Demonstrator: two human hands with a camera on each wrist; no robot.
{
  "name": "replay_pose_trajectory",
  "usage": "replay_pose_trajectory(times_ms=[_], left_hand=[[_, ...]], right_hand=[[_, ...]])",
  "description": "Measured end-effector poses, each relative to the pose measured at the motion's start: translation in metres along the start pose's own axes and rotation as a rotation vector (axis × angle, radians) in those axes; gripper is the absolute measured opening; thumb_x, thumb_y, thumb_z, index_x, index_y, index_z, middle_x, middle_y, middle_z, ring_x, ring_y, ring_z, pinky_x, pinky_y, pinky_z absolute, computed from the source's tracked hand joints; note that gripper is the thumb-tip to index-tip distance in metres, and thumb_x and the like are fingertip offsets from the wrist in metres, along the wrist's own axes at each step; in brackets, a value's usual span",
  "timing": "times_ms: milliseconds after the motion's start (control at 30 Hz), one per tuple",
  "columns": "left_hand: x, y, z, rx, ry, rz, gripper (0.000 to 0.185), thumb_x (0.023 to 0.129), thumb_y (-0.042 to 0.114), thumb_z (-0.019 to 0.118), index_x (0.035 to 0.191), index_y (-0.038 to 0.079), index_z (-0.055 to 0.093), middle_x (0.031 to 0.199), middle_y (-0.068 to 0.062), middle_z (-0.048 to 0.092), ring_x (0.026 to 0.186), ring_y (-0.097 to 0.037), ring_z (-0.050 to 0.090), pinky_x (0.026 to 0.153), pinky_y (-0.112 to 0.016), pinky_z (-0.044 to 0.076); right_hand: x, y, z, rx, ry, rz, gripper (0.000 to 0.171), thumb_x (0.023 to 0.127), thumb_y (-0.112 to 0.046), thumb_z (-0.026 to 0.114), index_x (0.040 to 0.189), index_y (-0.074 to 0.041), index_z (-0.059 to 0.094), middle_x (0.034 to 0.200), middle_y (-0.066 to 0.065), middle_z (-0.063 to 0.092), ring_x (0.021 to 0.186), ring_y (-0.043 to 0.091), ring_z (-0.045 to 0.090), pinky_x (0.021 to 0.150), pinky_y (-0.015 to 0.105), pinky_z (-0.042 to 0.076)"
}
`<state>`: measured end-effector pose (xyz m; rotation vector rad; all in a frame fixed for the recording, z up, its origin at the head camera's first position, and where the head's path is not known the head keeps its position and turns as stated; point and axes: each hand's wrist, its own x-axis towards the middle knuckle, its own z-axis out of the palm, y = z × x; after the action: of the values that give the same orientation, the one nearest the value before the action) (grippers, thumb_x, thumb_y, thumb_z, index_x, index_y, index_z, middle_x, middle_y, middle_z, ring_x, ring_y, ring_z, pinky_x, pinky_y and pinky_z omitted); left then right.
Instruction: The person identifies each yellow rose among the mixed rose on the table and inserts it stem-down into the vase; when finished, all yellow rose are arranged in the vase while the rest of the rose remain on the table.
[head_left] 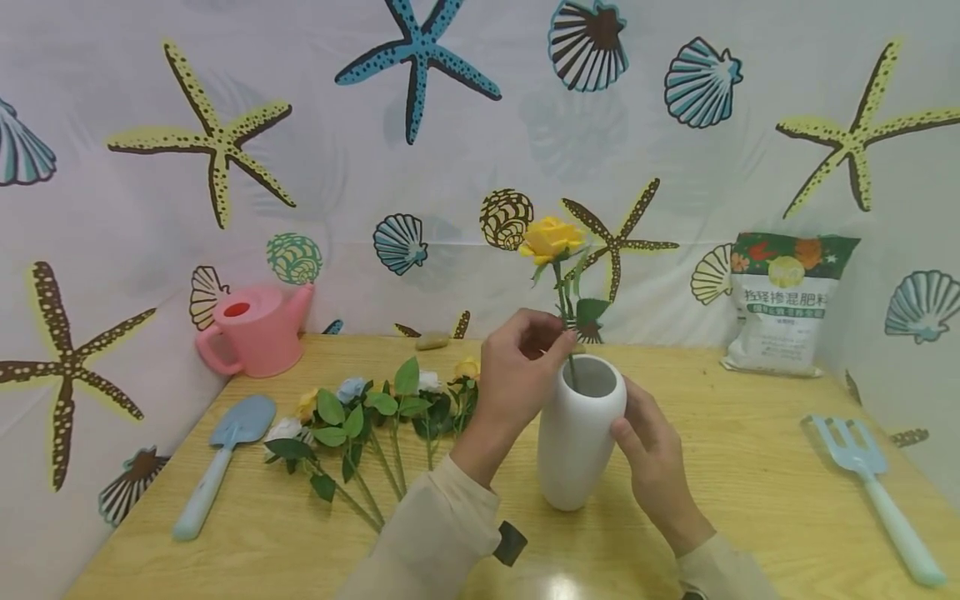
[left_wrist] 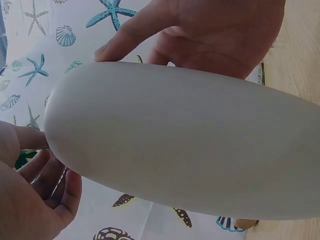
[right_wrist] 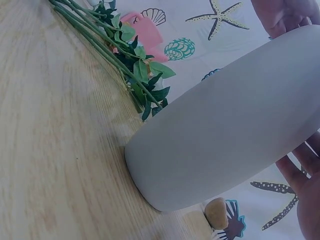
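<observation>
Blue trowel [head_left: 225,450]: flat on the wooden table [head_left: 750,467], near left.
Pink watering can [head_left: 251,333]: far left, against the sea-print backdrop.
Loose artificial flowers [head_left: 375,417]: lying in a bunch, left of centre, stems toward the near edge.
Left hand [head_left: 517,371]: fingers pinching the stem of the yellow rose [head_left: 553,240] just above the vase mouth; rose upright, stem end inside the vase.
White vase [head_left: 577,433]: upright at table centre.
Right hand [head_left: 656,454]: fingers curled round the vase's right side, steadying it.
Fertiliser bag [head_left: 783,304]: standing far right.
Blue garden fork [head_left: 870,492]: flat, near right.
</observation>
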<state>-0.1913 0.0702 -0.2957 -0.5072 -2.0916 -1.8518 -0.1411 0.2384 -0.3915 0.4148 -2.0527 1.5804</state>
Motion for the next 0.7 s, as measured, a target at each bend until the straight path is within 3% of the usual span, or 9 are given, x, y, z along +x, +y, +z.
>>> replay_pose_trajectory(times_ms=[267,500,567,700], left_hand=[[-0.0013,-0.0015,-0.0002,0.048,-0.031,0.012,0.013,0.091,0.012,0.074,0.101,0.005,0.071,0.094,-0.01,0.074,0.085,-0.019,0.068,0.076,-0.026,0.055],[-0.0019,-0.0015,-0.0002,0.058,-0.043,0.017,0.016,0.09,0.012,0.076,0.103,0.005,0.07,0.094,-0.01,0.074,0.086,-0.019,0.068,0.077,-0.026,0.054],[-0.002,-0.0029,-0.0006,0.053,-0.047,0.016,0.016,0.09,0.012,0.076,0.102,0.005,0.07,0.093,-0.01,0.074,0.085,-0.018,0.067,0.076,-0.027,0.054],[-0.0022,-0.0061,-0.0033,0.048,-0.053,0.024,0.015,0.09,0.013,0.076,0.102,0.007,0.07,0.093,-0.009,0.073,0.084,-0.015,0.066,0.076,-0.026,0.053]], right_hand=[[0.0001,-0.002,0.0,-0.035,-0.007,0.037,0.042,0.104,-0.004,0.048,0.145,0.0,0.047,0.136,-0.027,0.053,0.125,-0.01,0.051,0.1,0.01,0.044],[-0.0004,-0.0039,-0.0001,-0.069,-0.023,0.081,0.043,0.104,-0.006,0.047,0.147,-0.004,0.046,0.146,0.009,0.054,0.125,-0.012,0.049,0.1,0.01,0.043],[-0.0007,-0.0039,0.0,-0.072,-0.025,0.085,0.043,0.105,-0.007,0.047,0.148,-0.005,0.046,0.146,0.005,0.054,0.125,-0.013,0.049,0.1,0.009,0.043],[-0.0008,-0.003,0.0002,-0.062,-0.008,0.059,0.043,0.104,-0.006,0.048,0.146,-0.003,0.048,0.139,-0.02,0.054,0.125,-0.011,0.051,0.1,0.009,0.044]])
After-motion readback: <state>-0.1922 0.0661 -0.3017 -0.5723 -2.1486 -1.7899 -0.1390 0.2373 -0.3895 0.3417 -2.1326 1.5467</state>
